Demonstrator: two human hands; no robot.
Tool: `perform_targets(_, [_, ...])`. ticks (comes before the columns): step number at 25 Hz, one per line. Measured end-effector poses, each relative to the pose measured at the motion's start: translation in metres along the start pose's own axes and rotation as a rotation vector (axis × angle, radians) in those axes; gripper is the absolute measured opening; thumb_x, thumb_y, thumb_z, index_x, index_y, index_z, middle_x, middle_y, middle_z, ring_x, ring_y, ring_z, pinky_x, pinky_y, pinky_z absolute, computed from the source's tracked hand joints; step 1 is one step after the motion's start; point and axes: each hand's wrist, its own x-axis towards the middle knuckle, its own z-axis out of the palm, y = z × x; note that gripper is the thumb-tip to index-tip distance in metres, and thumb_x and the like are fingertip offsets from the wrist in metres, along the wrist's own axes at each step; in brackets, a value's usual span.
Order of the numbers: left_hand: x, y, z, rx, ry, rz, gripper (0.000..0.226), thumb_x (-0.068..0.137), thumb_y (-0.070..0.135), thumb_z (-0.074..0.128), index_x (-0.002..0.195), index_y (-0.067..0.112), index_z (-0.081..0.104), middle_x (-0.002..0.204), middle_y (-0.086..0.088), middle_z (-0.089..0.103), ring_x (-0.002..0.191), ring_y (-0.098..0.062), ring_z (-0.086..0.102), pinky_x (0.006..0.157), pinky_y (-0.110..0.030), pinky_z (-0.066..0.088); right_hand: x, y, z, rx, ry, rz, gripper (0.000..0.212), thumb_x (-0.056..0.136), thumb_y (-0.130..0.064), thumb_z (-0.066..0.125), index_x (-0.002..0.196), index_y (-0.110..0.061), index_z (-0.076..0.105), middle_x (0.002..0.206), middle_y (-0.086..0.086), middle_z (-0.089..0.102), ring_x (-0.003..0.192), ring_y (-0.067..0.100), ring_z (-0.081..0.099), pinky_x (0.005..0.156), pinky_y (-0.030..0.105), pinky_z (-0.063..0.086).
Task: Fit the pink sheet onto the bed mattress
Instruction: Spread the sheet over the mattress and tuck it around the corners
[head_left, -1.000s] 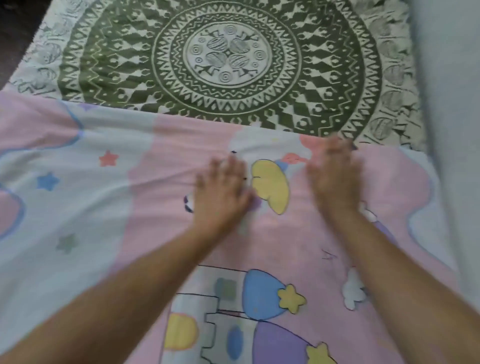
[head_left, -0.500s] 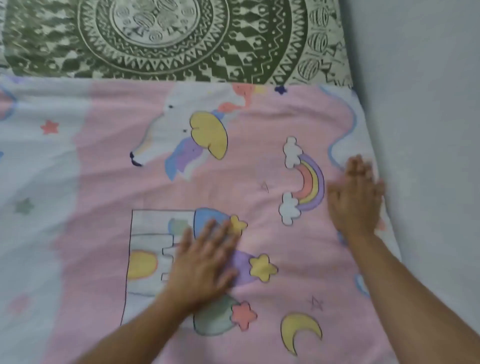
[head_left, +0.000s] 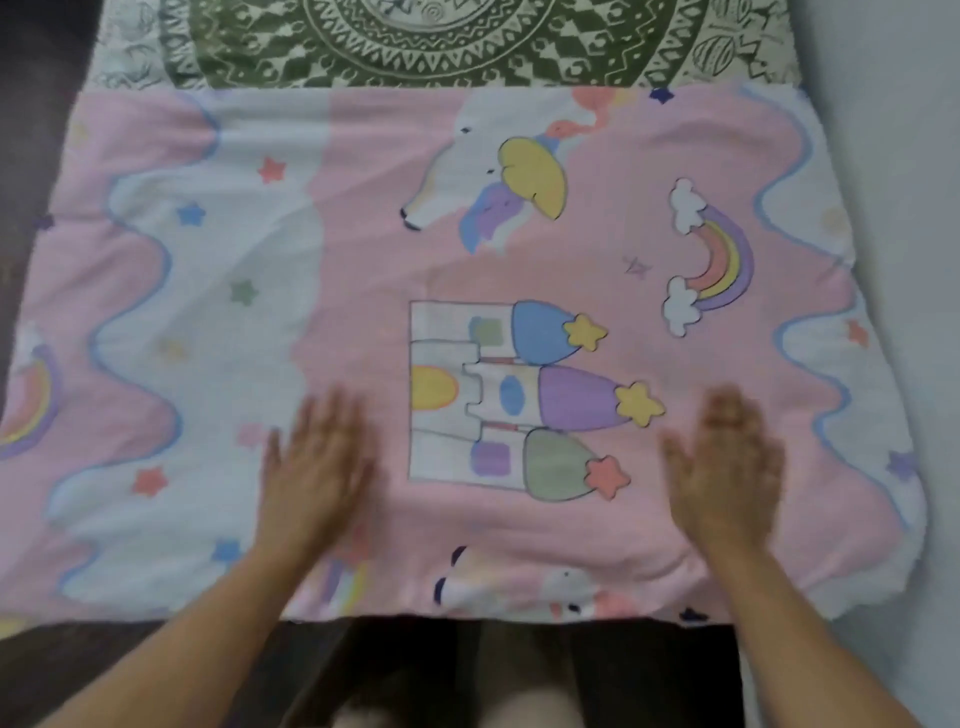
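The pink sheet (head_left: 374, 270), printed with a unicorn, a rainbow, a castle and stars, lies spread flat across the near part of the mattress. My left hand (head_left: 317, 467) lies flat on it, fingers straight, just left of the castle print. To the right of the castle, my right hand (head_left: 727, 467) rests flat with fingers straight as well. Both hands are motion-blurred. Beyond the sheet's far edge the mattress shows a green and cream mandala cover (head_left: 441, 47).
A pale wall (head_left: 893, 156) runs along the right side of the bed. Dark floor (head_left: 36, 104) lies to the left. The bed's near edge is just in front of my legs (head_left: 467, 675) at the bottom of the view.
Both hands slid back toward me along the sheet, from near the unicorn print to either side of the castle. The view pulled back, now showing the sheet's near edge.
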Motion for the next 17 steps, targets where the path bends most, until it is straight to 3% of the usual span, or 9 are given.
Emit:
perform_targets(1, [0.009, -0.024, 0.002, 0.027, 0.101, -0.164, 0.061, 0.094, 0.043, 0.028, 0.149, 0.020, 0.018, 0.159, 0.003, 0.004, 0.144, -0.028, 0.020, 0.110, -0.058, 0.020, 0.001, 0.005, 0.004, -0.013, -0.023, 0.122, 0.076, 0.087, -0.052, 0.027, 0.145, -0.003, 0.030, 0.152, 0.019, 0.031, 0.139, 0.037, 0.029, 0.108, 0.058, 0.025])
perform_targets(2, [0.009, -0.036, -0.001, -0.027, 0.048, -0.307, 0.061, 0.096, 0.048, 0.024, 0.151, 0.023, 0.011, 0.160, 0.002, 0.001, 0.147, -0.025, 0.008, 0.114, -0.056, 0.012, -0.004, -0.005, 0.004, 0.031, -0.017, 0.238, 0.075, 0.088, -0.050, 0.029, 0.144, 0.000, 0.028, 0.152, 0.021, 0.030, 0.139, 0.039, 0.028, 0.108, 0.058, 0.025])
perform_targets(4, [-0.009, -0.060, 0.014, -0.036, 0.078, -0.349, 0.064, 0.095, 0.052, 0.022, 0.151, 0.027, 0.002, 0.160, 0.006, -0.003, 0.147, -0.020, -0.003, 0.117, -0.052, 0.004, -0.022, -0.057, 0.001, 0.089, 0.014, 0.227, 0.065, 0.090, -0.037, 0.044, 0.141, 0.001, 0.031, 0.145, 0.025, 0.038, 0.132, 0.043, 0.037, 0.104, 0.054, 0.033])
perform_targets(5, [-0.020, -0.068, 0.018, -0.002, 0.084, -0.301, 0.063, 0.096, 0.052, 0.020, 0.151, 0.028, 0.002, 0.160, 0.006, -0.002, 0.147, -0.019, -0.002, 0.117, -0.051, 0.005, -0.034, -0.098, -0.004, 0.133, -0.013, 0.101, 0.064, 0.089, -0.034, 0.050, 0.141, -0.001, 0.032, 0.143, 0.023, 0.040, 0.130, 0.042, 0.039, 0.103, 0.051, 0.035])
perform_targets(8, [-0.040, -0.075, 0.027, -0.036, 0.113, -0.259, 0.068, 0.089, 0.056, 0.012, 0.151, 0.028, 0.006, 0.160, 0.008, 0.002, 0.147, -0.018, 0.002, 0.116, -0.048, 0.005, -0.102, -0.203, 0.016, 0.056, -0.221, -0.622, 0.069, 0.090, -0.048, 0.041, 0.149, -0.014, 0.027, 0.156, 0.004, 0.027, 0.144, 0.024, 0.027, 0.115, 0.049, 0.024])
perform_targets(10, [-0.051, -0.082, 0.037, -0.062, 0.140, -0.242, 0.073, 0.083, 0.060, 0.006, 0.150, 0.031, 0.006, 0.159, 0.010, 0.002, 0.147, -0.017, 0.003, 0.116, -0.046, 0.003, -0.124, -0.216, 0.037, -0.026, -0.203, -0.749, 0.070, 0.087, -0.056, 0.031, 0.143, -0.015, 0.041, 0.150, 0.000, 0.040, 0.137, 0.020, 0.040, 0.114, 0.048, 0.028])
perform_targets(13, [-0.065, -0.098, 0.046, -0.010, 0.117, -0.210, 0.076, 0.080, 0.065, 0.003, 0.149, 0.033, 0.000, 0.156, 0.015, -0.006, 0.147, -0.015, 0.001, 0.116, -0.045, 0.004, -0.121, -0.148, 0.037, -0.099, -0.238, -0.508, 0.077, 0.086, -0.060, 0.026, 0.146, -0.013, 0.033, 0.155, 0.004, 0.031, 0.141, 0.022, 0.033, 0.113, 0.044, 0.023])
perform_targets(15, [-0.079, -0.107, 0.048, 0.011, 0.082, -0.234, 0.078, 0.081, 0.071, 0.006, 0.148, 0.033, -0.007, 0.152, 0.017, -0.014, 0.147, -0.015, -0.002, 0.115, -0.048, 0.006, -0.114, -0.076, 0.022, -0.119, -0.155, -0.295, 0.077, 0.090, -0.063, 0.022, 0.151, -0.016, 0.020, 0.159, 0.005, 0.019, 0.145, 0.024, 0.022, 0.113, 0.047, 0.022])
perform_targets(17, [-0.085, -0.109, 0.038, 0.082, -0.016, -0.284, 0.080, 0.086, 0.072, 0.016, 0.147, 0.032, -0.014, 0.154, 0.012, -0.019, 0.147, -0.017, -0.006, 0.114, -0.053, 0.007, -0.110, -0.031, -0.004, -0.201, -0.245, -0.087, 0.084, 0.087, -0.067, 0.016, 0.152, -0.014, 0.015, 0.160, 0.007, 0.015, 0.145, 0.027, 0.019, 0.112, 0.051, 0.026])
